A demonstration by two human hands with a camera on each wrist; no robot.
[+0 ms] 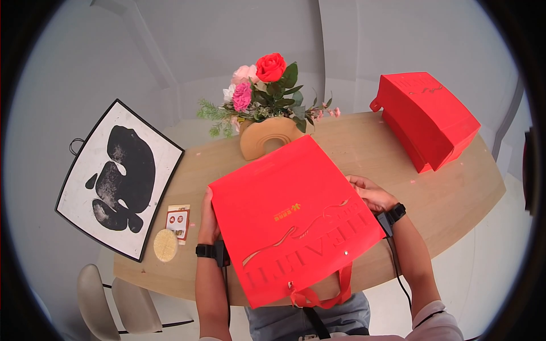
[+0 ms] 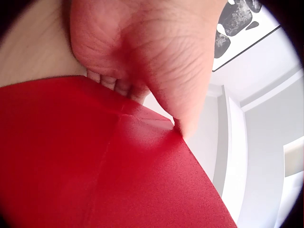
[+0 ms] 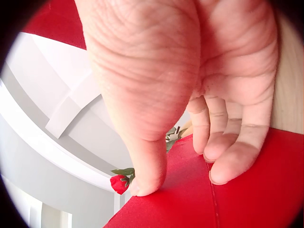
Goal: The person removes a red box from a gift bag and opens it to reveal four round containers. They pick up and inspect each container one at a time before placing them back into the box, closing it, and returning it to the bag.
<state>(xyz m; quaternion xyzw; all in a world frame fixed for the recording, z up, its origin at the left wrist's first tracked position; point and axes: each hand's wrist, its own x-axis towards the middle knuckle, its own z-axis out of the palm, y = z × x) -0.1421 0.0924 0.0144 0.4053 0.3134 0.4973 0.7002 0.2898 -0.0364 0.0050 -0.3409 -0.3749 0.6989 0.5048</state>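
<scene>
A red paper gift bag point(image 1: 301, 199) with embossed lettering and a small gold logo is tilted over the table, its red ribbon handle point(image 1: 324, 295) hanging toward the person. At its left side, my left hand point(image 1: 209, 219) grips the bag's edge. The left wrist view has the thumb on the bag's corner point(image 2: 142, 128) and the other fingers partly hidden behind the red panel. On the opposite side my right hand point(image 1: 372, 196) holds the bag. Its thumb and bent fingers press on the red side panel point(image 3: 190, 190), either side of a folded edge, in the right wrist view.
Another red gift bag point(image 1: 421, 119) lies at the table's back right. Behind the held bag stands an orange arched vase point(image 1: 256, 139) with flowers point(image 1: 267, 85). To the left are a black-framed picture point(image 1: 122, 176), a small card point(image 1: 178, 219) and a round yellowish pad point(image 1: 165, 245). Chairs point(image 1: 133, 304) stand front left.
</scene>
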